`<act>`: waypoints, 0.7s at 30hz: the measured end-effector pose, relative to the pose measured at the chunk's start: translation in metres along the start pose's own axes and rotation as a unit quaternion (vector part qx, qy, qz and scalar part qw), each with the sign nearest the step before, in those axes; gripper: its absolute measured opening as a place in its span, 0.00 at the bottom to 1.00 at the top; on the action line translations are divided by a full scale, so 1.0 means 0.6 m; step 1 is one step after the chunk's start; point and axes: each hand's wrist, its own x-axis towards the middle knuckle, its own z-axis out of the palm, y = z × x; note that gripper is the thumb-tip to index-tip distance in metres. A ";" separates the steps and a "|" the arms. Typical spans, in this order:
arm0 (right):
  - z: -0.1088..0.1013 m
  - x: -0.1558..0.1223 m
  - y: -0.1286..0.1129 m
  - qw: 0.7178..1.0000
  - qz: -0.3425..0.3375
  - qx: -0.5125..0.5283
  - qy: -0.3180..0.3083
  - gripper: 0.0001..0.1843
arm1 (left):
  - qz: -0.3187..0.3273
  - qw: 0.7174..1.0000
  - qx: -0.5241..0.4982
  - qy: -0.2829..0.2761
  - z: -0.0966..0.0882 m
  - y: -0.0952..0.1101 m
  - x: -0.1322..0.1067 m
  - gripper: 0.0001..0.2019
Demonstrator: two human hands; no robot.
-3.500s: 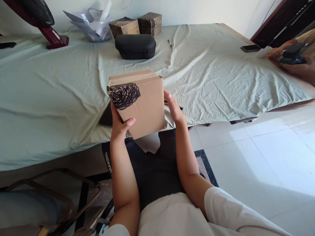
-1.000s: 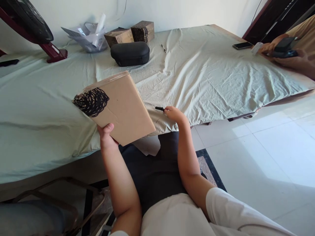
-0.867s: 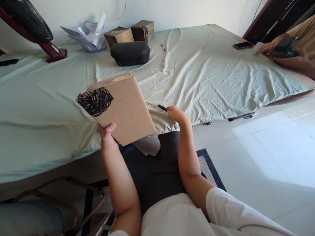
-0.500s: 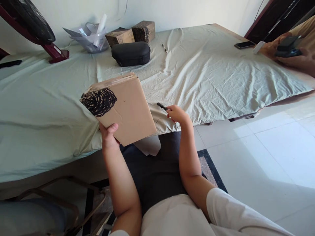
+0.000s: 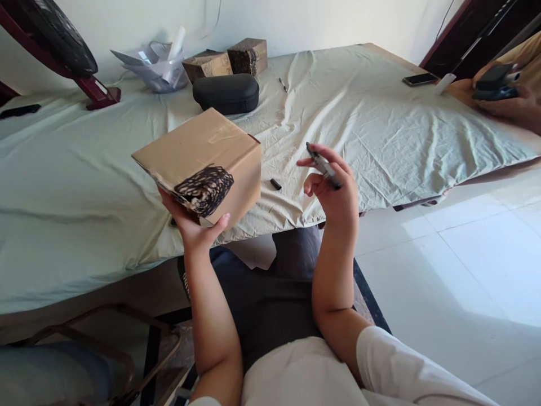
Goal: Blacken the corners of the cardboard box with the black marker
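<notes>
My left hand (image 5: 192, 225) holds a cardboard box (image 5: 198, 152) from below, lifted above the table's near edge. The box's taped top faces up, and a black scribbled patch (image 5: 204, 190) covers part of the side turned toward me. My right hand (image 5: 333, 192) is raised to the right of the box, its fingers closed on a black marker (image 5: 323, 166) that points up and to the left. The marker's black cap (image 5: 275, 184) lies on the pale green sheet (image 5: 359, 118) between the box and my right hand.
At the back of the table lie a black zip case (image 5: 226, 93), two scribbled boxes (image 5: 230, 59), a heap of white papers (image 5: 154, 59), a pen (image 5: 282, 84) and a red fan base (image 5: 99, 93). Another person's hands (image 5: 499, 93) hold a device at the far right, near a phone (image 5: 420, 79).
My left hand has tipped the box so its taped top faces up. My right hand has lifted off the sheet with the marker, leaving the cap on the table.
</notes>
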 end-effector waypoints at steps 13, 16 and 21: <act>0.115 -0.042 0.001 0.958 -0.273 0.060 -0.064 0.16 | 0.158 0.964 0.216 -0.009 -0.004 0.070 0.008 0.76; 0.126 -0.052 0.005 0.945 -0.321 0.005 -0.059 0.13 | 0.116 0.949 0.293 0.015 -0.002 0.107 0.007 0.74; 0.134 -0.062 0.005 0.943 -0.310 -0.110 -0.042 0.13 | 0.039 0.947 0.317 0.029 0.000 0.158 0.004 0.68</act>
